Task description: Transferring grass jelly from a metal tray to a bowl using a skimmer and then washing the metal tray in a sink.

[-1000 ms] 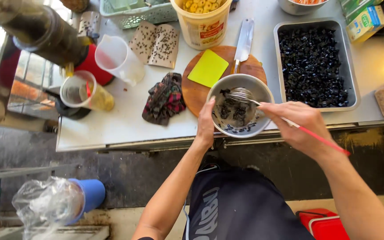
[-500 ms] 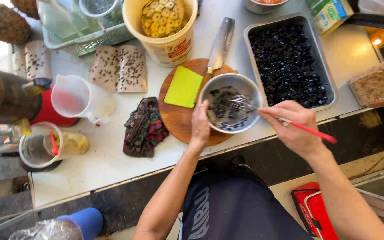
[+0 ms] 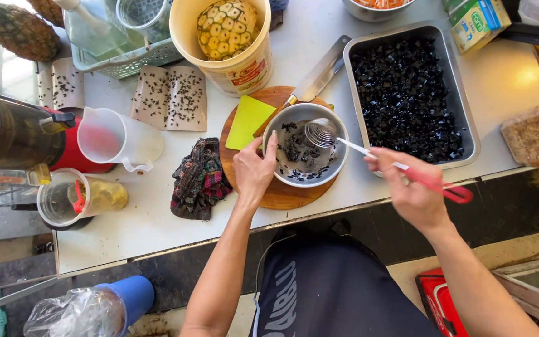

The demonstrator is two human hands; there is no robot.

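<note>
The metal bowl [image 3: 307,145] sits on the round wooden board [image 3: 269,187], right against my left hand [image 3: 254,168]. My left fingers are curled narrow around the bowl's near rim, thumb up along its edge, holding it steady. Inside lie dark jelly pieces in a little cloudy liquid. My right hand [image 3: 410,190] is closed around the red handle of a wire skimmer [image 3: 320,132], whose coiled head hangs over the bowl's far side, tilted, just past my left fingertips.

Beyond my left thumb a yellow-green scraper [image 3: 247,122] lies flat on the board, and a knife [image 3: 316,78] stretches away from the bowl's far rim. To the far side of my right knuckles is the metal tray [image 3: 453,100] full of black jelly cubes, just beside the bowl. Outward of my left wrist lies a crumpled checked cloth [image 3: 199,178], touching the board's edge. Further that way stand a clear plastic jug [image 3: 116,137] and a blender jar [image 3: 7,134] on its red base. Past the board, well beyond my fingertips, stands a yellow bucket [image 3: 226,37] holding a peeled pineapple, with two speckled brown sheets [image 3: 169,97] next to it.
</note>
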